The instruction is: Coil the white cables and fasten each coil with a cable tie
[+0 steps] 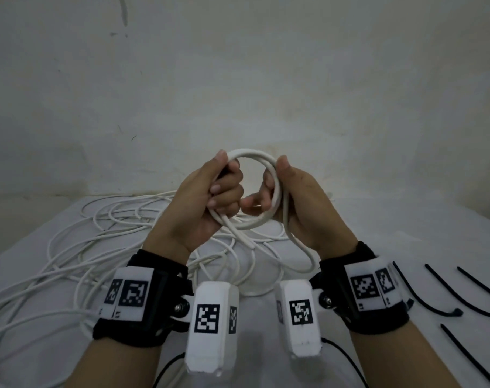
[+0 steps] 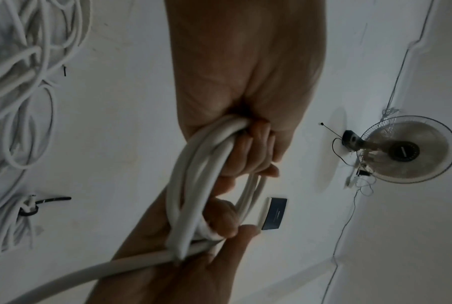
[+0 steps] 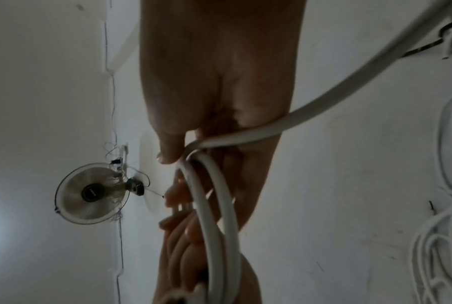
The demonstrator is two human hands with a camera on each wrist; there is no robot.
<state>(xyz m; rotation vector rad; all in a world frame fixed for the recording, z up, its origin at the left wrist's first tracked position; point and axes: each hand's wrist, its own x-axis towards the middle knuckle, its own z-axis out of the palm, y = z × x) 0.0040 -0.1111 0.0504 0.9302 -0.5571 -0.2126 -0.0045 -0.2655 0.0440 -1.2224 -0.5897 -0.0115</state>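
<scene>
Both hands are raised over the table and hold one small coil of white cable (image 1: 250,154) between them. My left hand (image 1: 224,189) grips the coil's left side with its fingers curled round the loops (image 2: 193,164). On the coil's right side my right hand (image 1: 271,189) pinches the loops under its thumb (image 3: 167,152). The cable's tail (image 1: 301,247) runs from the right hand down past the wrist towards the table. A short cable end (image 1: 243,238) hangs below the left hand. Several black cable ties (image 1: 434,289) lie on the table at the right.
Loose white cables (image 1: 98,233) sprawl over the left and middle of the white-covered table (image 1: 364,236). A coil bound with a black tie (image 2: 27,209) lies on the table. A wall (image 1: 238,79) stands close behind. A fan (image 2: 406,152) is mounted high on the wall.
</scene>
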